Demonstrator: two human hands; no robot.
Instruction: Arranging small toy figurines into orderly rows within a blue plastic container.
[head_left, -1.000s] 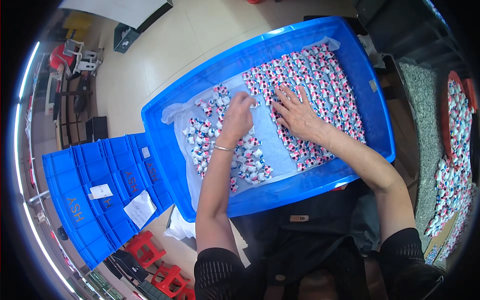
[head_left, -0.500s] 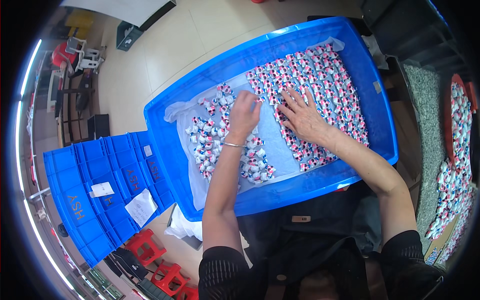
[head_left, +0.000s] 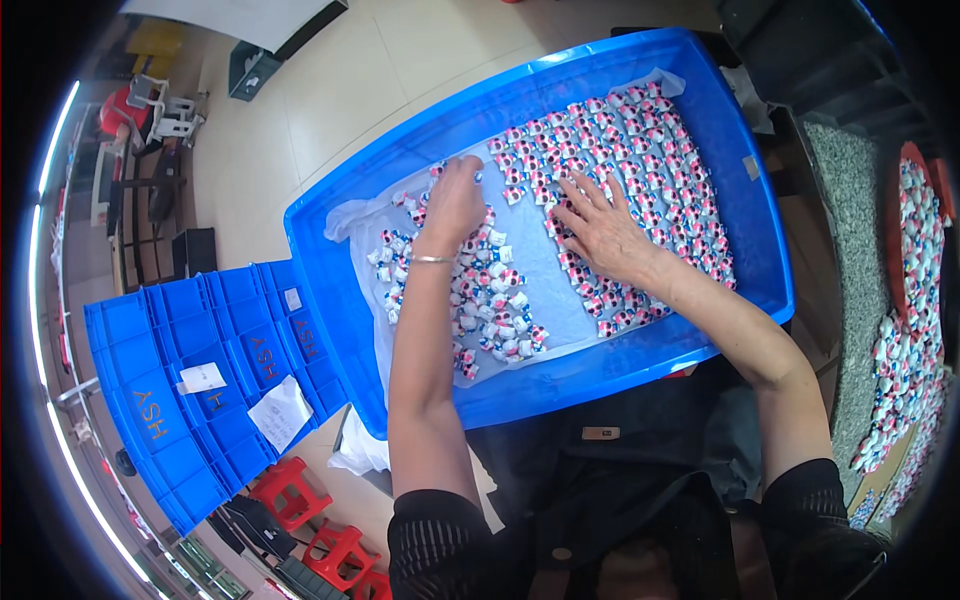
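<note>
A large blue plastic tub (head_left: 370, 150), lined with a white sheet (head_left: 556, 300), holds many small white, pink and blue figurines (head_left: 650, 190). On the right side they stand in close rows with dark round faces. A loose heap of the same figurines (head_left: 480, 310) lies to the left. Over the heap's far end my left hand (head_left: 457, 205) is closed, fingertips pinched around a small figurine that they mostly hide. My right hand (head_left: 608, 238) rests with fingers spread on the left edge of the rows, touching their tops.
Left of the tub stand stacked blue crates (head_left: 190, 380) bearing paper slips. Red stools (head_left: 290, 492) are at the lower left. On the right, beyond a grey speckled surface (head_left: 840, 270), more figurines (head_left: 915, 290) lie on a red tray and beside it.
My left hand has moved left and away from me, from the gap beside the rows to the loose heap's far end. My right hand has stayed in place.
</note>
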